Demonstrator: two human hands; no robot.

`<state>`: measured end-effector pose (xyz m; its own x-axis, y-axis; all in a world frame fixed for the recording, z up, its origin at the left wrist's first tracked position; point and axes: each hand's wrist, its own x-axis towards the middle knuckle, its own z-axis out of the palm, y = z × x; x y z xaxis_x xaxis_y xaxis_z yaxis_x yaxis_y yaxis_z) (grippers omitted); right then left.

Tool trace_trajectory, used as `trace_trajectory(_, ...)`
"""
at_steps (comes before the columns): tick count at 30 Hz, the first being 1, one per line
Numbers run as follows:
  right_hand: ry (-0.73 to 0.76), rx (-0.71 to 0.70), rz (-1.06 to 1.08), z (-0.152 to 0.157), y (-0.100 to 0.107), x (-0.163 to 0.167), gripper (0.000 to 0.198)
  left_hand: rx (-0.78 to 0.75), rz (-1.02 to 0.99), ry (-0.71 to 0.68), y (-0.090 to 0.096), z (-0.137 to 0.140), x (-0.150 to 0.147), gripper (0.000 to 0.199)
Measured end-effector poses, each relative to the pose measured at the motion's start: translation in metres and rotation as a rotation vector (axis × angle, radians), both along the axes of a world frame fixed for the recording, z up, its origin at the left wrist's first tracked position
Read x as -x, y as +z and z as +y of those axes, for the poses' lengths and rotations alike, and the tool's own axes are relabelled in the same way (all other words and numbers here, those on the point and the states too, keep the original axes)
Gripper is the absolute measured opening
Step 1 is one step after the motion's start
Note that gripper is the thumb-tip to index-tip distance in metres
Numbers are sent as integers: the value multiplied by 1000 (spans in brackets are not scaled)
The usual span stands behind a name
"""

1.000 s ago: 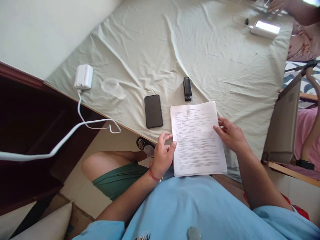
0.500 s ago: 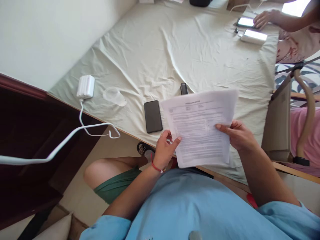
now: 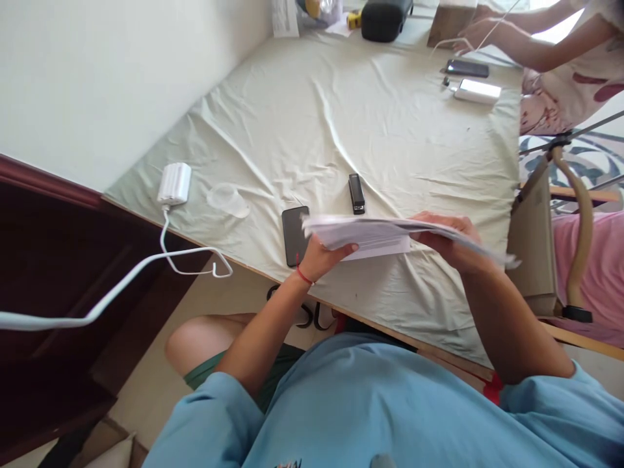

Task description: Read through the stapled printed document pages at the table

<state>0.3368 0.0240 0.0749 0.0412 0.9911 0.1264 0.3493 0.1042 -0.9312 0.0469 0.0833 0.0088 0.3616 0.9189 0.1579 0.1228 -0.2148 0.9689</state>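
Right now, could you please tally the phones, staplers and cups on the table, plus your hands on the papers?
Phones: 2
Stapler: 1
Cup: 1
Left hand and right hand on papers: 2
Total: 6

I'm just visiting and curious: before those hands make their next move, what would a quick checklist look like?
1. Left hand on the papers: ok, thumb on the near side at their left part.
2. Right hand on the papers: ok, it grasps their right part.
3. Sheets lined up evenly: not ok, the edges look spread, with some hanging lower.
4. Phone fully in view: not ok, the papers and left hand hide part of it.
5. Papers off the phone: cannot tell, they overlap in this view.
6. Stapler uncovered: ok, it lies in view beyond the papers.
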Motion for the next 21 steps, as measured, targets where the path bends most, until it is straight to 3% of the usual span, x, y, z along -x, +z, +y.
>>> trace_trajectory(2, 70, 2, 36, -1, -1, 0, 39, 11, 23, -54, -10, -1, 2, 56)
trace_trajectory(3, 21, -12, 66, -2, -1, 0, 40, 4, 11, -69, -11, -2, 2, 56)
trace_trajectory(6, -82, 36, 157, -3, -1, 1, 51, -19, -45, -92, -1, -2, -2, 63)
trace_trajectory(9, -91, 96, 285, -6, 1, 0, 69, 30, -109, -122, 13, -8, -8, 68)
trace_trajectory(12, -98, 194, 427, -11, 5, -2, 68, 283, -221, -160, 17, -24, -12, 67)
trace_trajectory(15, -89, 373, 488, -20, -2, -1, 58, 582, -319, -145, 6, -45, -15, 68)
trace_trajectory(18, -90, 492, 498, -34, -26, 2, 55, 752, -368, -77, -10, -62, -18, 71)
trace_trajectory(21, -50, 553, 435, -46, -52, -3, 48, 803, -388, -10, -19, -76, -16, 72)
